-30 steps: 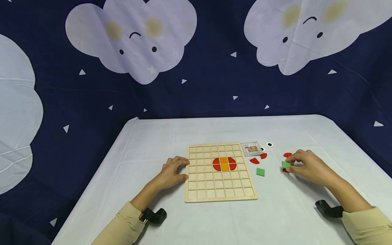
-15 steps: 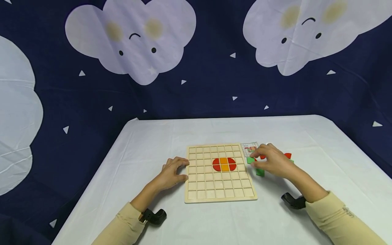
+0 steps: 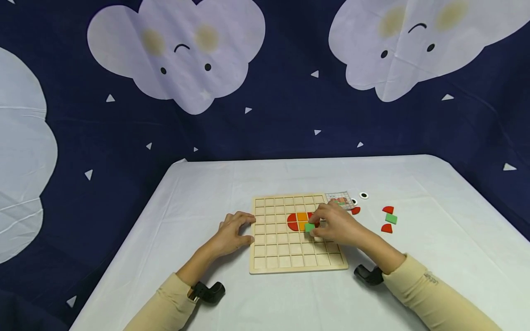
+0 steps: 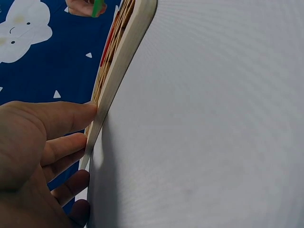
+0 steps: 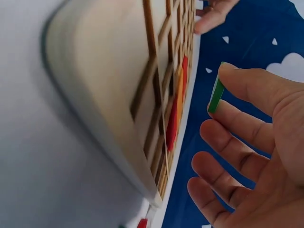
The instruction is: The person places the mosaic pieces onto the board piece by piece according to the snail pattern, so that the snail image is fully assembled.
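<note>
- The right hand [image 3: 337, 224] pinches a square green tile [image 3: 308, 227] above the pale wooden gridded board [image 3: 296, 249], thumb opposite forefinger.
- The left hand [image 3: 230, 234], fingers loosely extended, touches the board's left edge.
- Orange square pieces [image 3: 302, 217] and red quarter-round pieces [image 3: 292, 218] lie in the board.

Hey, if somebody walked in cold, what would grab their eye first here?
Probably the big pale clouds on the dark blue backdrop behind the white table. Nearer, bright red and orange pieces stand out on the wooden grid board, and the right hand pinches a green tile above it.
</note>
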`<state>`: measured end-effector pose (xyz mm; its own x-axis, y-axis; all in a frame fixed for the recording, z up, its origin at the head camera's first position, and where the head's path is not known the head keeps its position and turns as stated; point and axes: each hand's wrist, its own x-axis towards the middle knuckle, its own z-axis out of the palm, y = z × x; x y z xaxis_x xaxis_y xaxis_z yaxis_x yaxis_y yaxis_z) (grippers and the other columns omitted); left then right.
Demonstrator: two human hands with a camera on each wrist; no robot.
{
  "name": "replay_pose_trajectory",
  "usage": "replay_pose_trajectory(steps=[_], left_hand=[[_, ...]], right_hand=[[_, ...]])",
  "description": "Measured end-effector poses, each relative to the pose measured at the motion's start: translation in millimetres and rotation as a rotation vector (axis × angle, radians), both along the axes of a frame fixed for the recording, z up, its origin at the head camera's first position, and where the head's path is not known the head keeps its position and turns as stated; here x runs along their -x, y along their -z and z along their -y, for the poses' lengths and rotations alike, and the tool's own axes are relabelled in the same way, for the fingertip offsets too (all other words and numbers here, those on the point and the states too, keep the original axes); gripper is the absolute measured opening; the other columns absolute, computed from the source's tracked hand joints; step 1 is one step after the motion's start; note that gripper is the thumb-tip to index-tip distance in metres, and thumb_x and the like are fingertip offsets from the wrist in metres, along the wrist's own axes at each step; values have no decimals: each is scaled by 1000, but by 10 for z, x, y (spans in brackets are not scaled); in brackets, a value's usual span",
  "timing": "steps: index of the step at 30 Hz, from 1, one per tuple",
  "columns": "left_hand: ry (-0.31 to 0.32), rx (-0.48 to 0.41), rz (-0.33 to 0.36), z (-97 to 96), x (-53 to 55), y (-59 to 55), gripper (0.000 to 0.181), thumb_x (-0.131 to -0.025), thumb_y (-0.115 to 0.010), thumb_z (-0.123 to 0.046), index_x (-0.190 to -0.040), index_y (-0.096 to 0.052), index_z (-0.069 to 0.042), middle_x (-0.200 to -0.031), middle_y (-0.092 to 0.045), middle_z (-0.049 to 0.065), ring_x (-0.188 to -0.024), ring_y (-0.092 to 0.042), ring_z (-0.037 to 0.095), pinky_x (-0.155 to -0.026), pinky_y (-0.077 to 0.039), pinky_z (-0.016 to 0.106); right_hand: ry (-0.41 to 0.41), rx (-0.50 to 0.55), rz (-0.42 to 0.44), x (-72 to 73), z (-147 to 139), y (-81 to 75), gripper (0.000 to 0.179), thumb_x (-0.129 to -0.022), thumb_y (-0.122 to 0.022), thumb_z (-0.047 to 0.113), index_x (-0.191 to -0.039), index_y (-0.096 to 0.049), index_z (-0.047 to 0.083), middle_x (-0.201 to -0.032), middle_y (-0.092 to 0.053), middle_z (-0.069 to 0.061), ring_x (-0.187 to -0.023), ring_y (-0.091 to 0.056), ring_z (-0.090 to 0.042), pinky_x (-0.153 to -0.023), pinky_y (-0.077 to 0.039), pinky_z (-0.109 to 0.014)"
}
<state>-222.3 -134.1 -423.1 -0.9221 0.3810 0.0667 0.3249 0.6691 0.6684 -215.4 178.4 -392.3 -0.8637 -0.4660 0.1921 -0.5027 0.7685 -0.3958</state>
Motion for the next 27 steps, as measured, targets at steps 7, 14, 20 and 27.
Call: replay_pose_trajectory(steps=[7, 14, 20, 27], left_hand=[[-3, 6, 1, -6, -4, -11, 49, -77, -73, -14, -124, -60, -11, -133, -52, 0, -113, -40, 19, -89, -25, 38], [-4, 8, 4, -8, 2, -9, 49, -77, -73, -15, -124, -60, -11, -133, -52, 0, -113, -40, 19, -89, -25, 39], [-8, 13, 3, -6, 5, -5, 49, -77, -73, -15, -124, -60, -11, -133, -52, 0, -115, -40, 20, -89, -26, 40], [-5, 11, -1, -6, 4, -1, 49, -77, -73, -15, -124, -60, -11, -133, -52, 1, -115, -40, 20, -90, -26, 41]], right_hand=[[-2, -24, 36, -16, 95, 43, 17, -73, -78, 26, -86, -72, 17, -80, -57, 7, -80, -43, -11, -70, -35, -26], [-24, -46, 35, -24, 122, 95, 18, -73, -78, 28, -87, -71, 18, -81, -57, 9, -77, -40, -9, -70, -33, -24], [-30, -75, 20, -22, 131, 102, 18, -73, -78, 28, -87, -71, 19, -81, -57, 9, -77, -39, -9, -70, -32, -25], [-43, -104, -4, -26, 136, 104, 19, -73, -78, 29, -87, -71, 19, -81, -57, 9, -76, -38, -8, -70, -31, -25]])
